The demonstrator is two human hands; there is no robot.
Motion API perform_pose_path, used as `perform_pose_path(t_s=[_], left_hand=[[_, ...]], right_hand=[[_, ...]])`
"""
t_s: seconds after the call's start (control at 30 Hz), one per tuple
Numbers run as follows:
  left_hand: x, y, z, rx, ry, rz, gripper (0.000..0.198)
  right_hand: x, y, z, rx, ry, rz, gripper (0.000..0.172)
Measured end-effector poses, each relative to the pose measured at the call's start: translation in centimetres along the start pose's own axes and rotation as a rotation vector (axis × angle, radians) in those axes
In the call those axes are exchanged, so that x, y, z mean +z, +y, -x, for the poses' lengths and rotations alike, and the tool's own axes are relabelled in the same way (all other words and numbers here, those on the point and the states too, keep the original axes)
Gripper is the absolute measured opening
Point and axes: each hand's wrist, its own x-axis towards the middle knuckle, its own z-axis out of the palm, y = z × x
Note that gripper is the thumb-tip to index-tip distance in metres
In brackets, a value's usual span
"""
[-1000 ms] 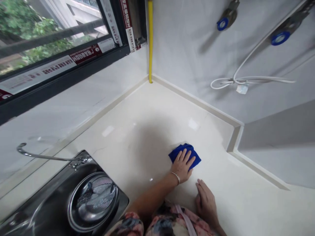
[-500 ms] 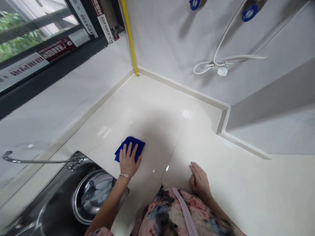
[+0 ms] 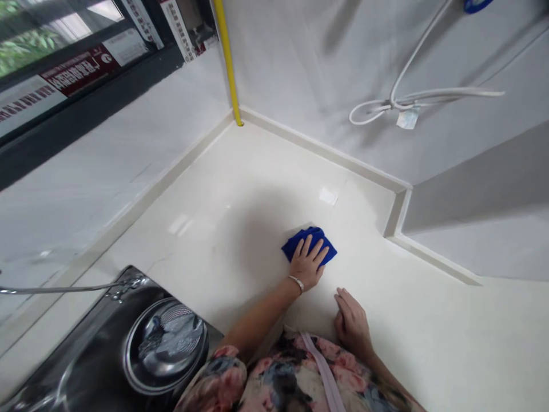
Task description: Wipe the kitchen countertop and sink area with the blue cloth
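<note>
A folded blue microfibre cloth (image 3: 298, 247) lies on the cream stone countertop (image 3: 240, 194), with my left hand (image 3: 305, 266) pressed flat on top of it. A bracelet circles that wrist. My right hand (image 3: 351, 325) rests palm down on the counter, nearer my body, touching nothing else. Its fingers are slightly apart. Below both hands, a floral garment (image 3: 291, 372) with a pink strap (image 3: 323, 372) fills the bottom of the view.
A stainless steel sink (image 3: 94, 343) with a round strainer (image 3: 165, 346) and a thin faucet (image 3: 64, 289) sits at lower left. White tiled walls (image 3: 309, 57) meet behind the counter, with a yellow pipe (image 3: 227, 57), a white hose (image 3: 429, 97) and a window (image 3: 64, 63).
The cloth and my left hand swept left toward the sink, then back right across the counter. My right hand stayed in about the same place. The view shifted slightly.
</note>
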Motion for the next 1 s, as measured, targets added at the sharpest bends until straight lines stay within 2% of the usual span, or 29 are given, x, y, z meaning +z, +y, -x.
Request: perform_pose_path(t_s=[0.17,0.3,0.43,0.53,0.67,0.73,0.8,0.9,1.0], left_hand=[[0.2,-0.9,-8.4,0.069,-0.033,0.060,0.063],[-0.8,-3.4,-12.8,0.047,-0.030,0.083,0.060],[-2.8,-7.4,-15.4,-0.048,0.071,0.080,0.057],[-5.1,-11.8,-16.4,-0.175,0.147,0.058,0.054],[-8.6,-19.2,-15.7,-0.376,0.219,0.019,0.055],[-10.1,-22.4,-14.1,-0.482,0.257,-0.013,0.058],[-11.0,-24.6,-11.8,-0.614,0.288,-0.082,0.059],[-11.6,-25.5,-7.8,-0.716,0.304,-0.133,0.061],[-11.1,-24.0,-3.9,-0.772,0.338,-0.166,0.063]], right_hand=[[0.1,0.2,0.3,0.018,-0.029,0.008,0.059],[0.0,0.4,0.5,0.016,-0.041,0.025,0.062],[-0.2,0.4,0.6,0.020,-0.058,0.030,0.064],[-0.2,0.5,0.7,0.005,-0.046,0.030,0.065],[0.0,0.5,0.8,0.010,-0.021,0.019,0.066],[0.1,0.5,0.8,0.015,-0.018,0.008,0.066],[0.3,0.6,0.9,0.018,-0.015,-0.006,0.066],[0.6,0.8,1.0,0.010,0.005,-0.023,0.066],[1.1,1.2,1.2,-0.011,0.036,-0.026,0.067]])
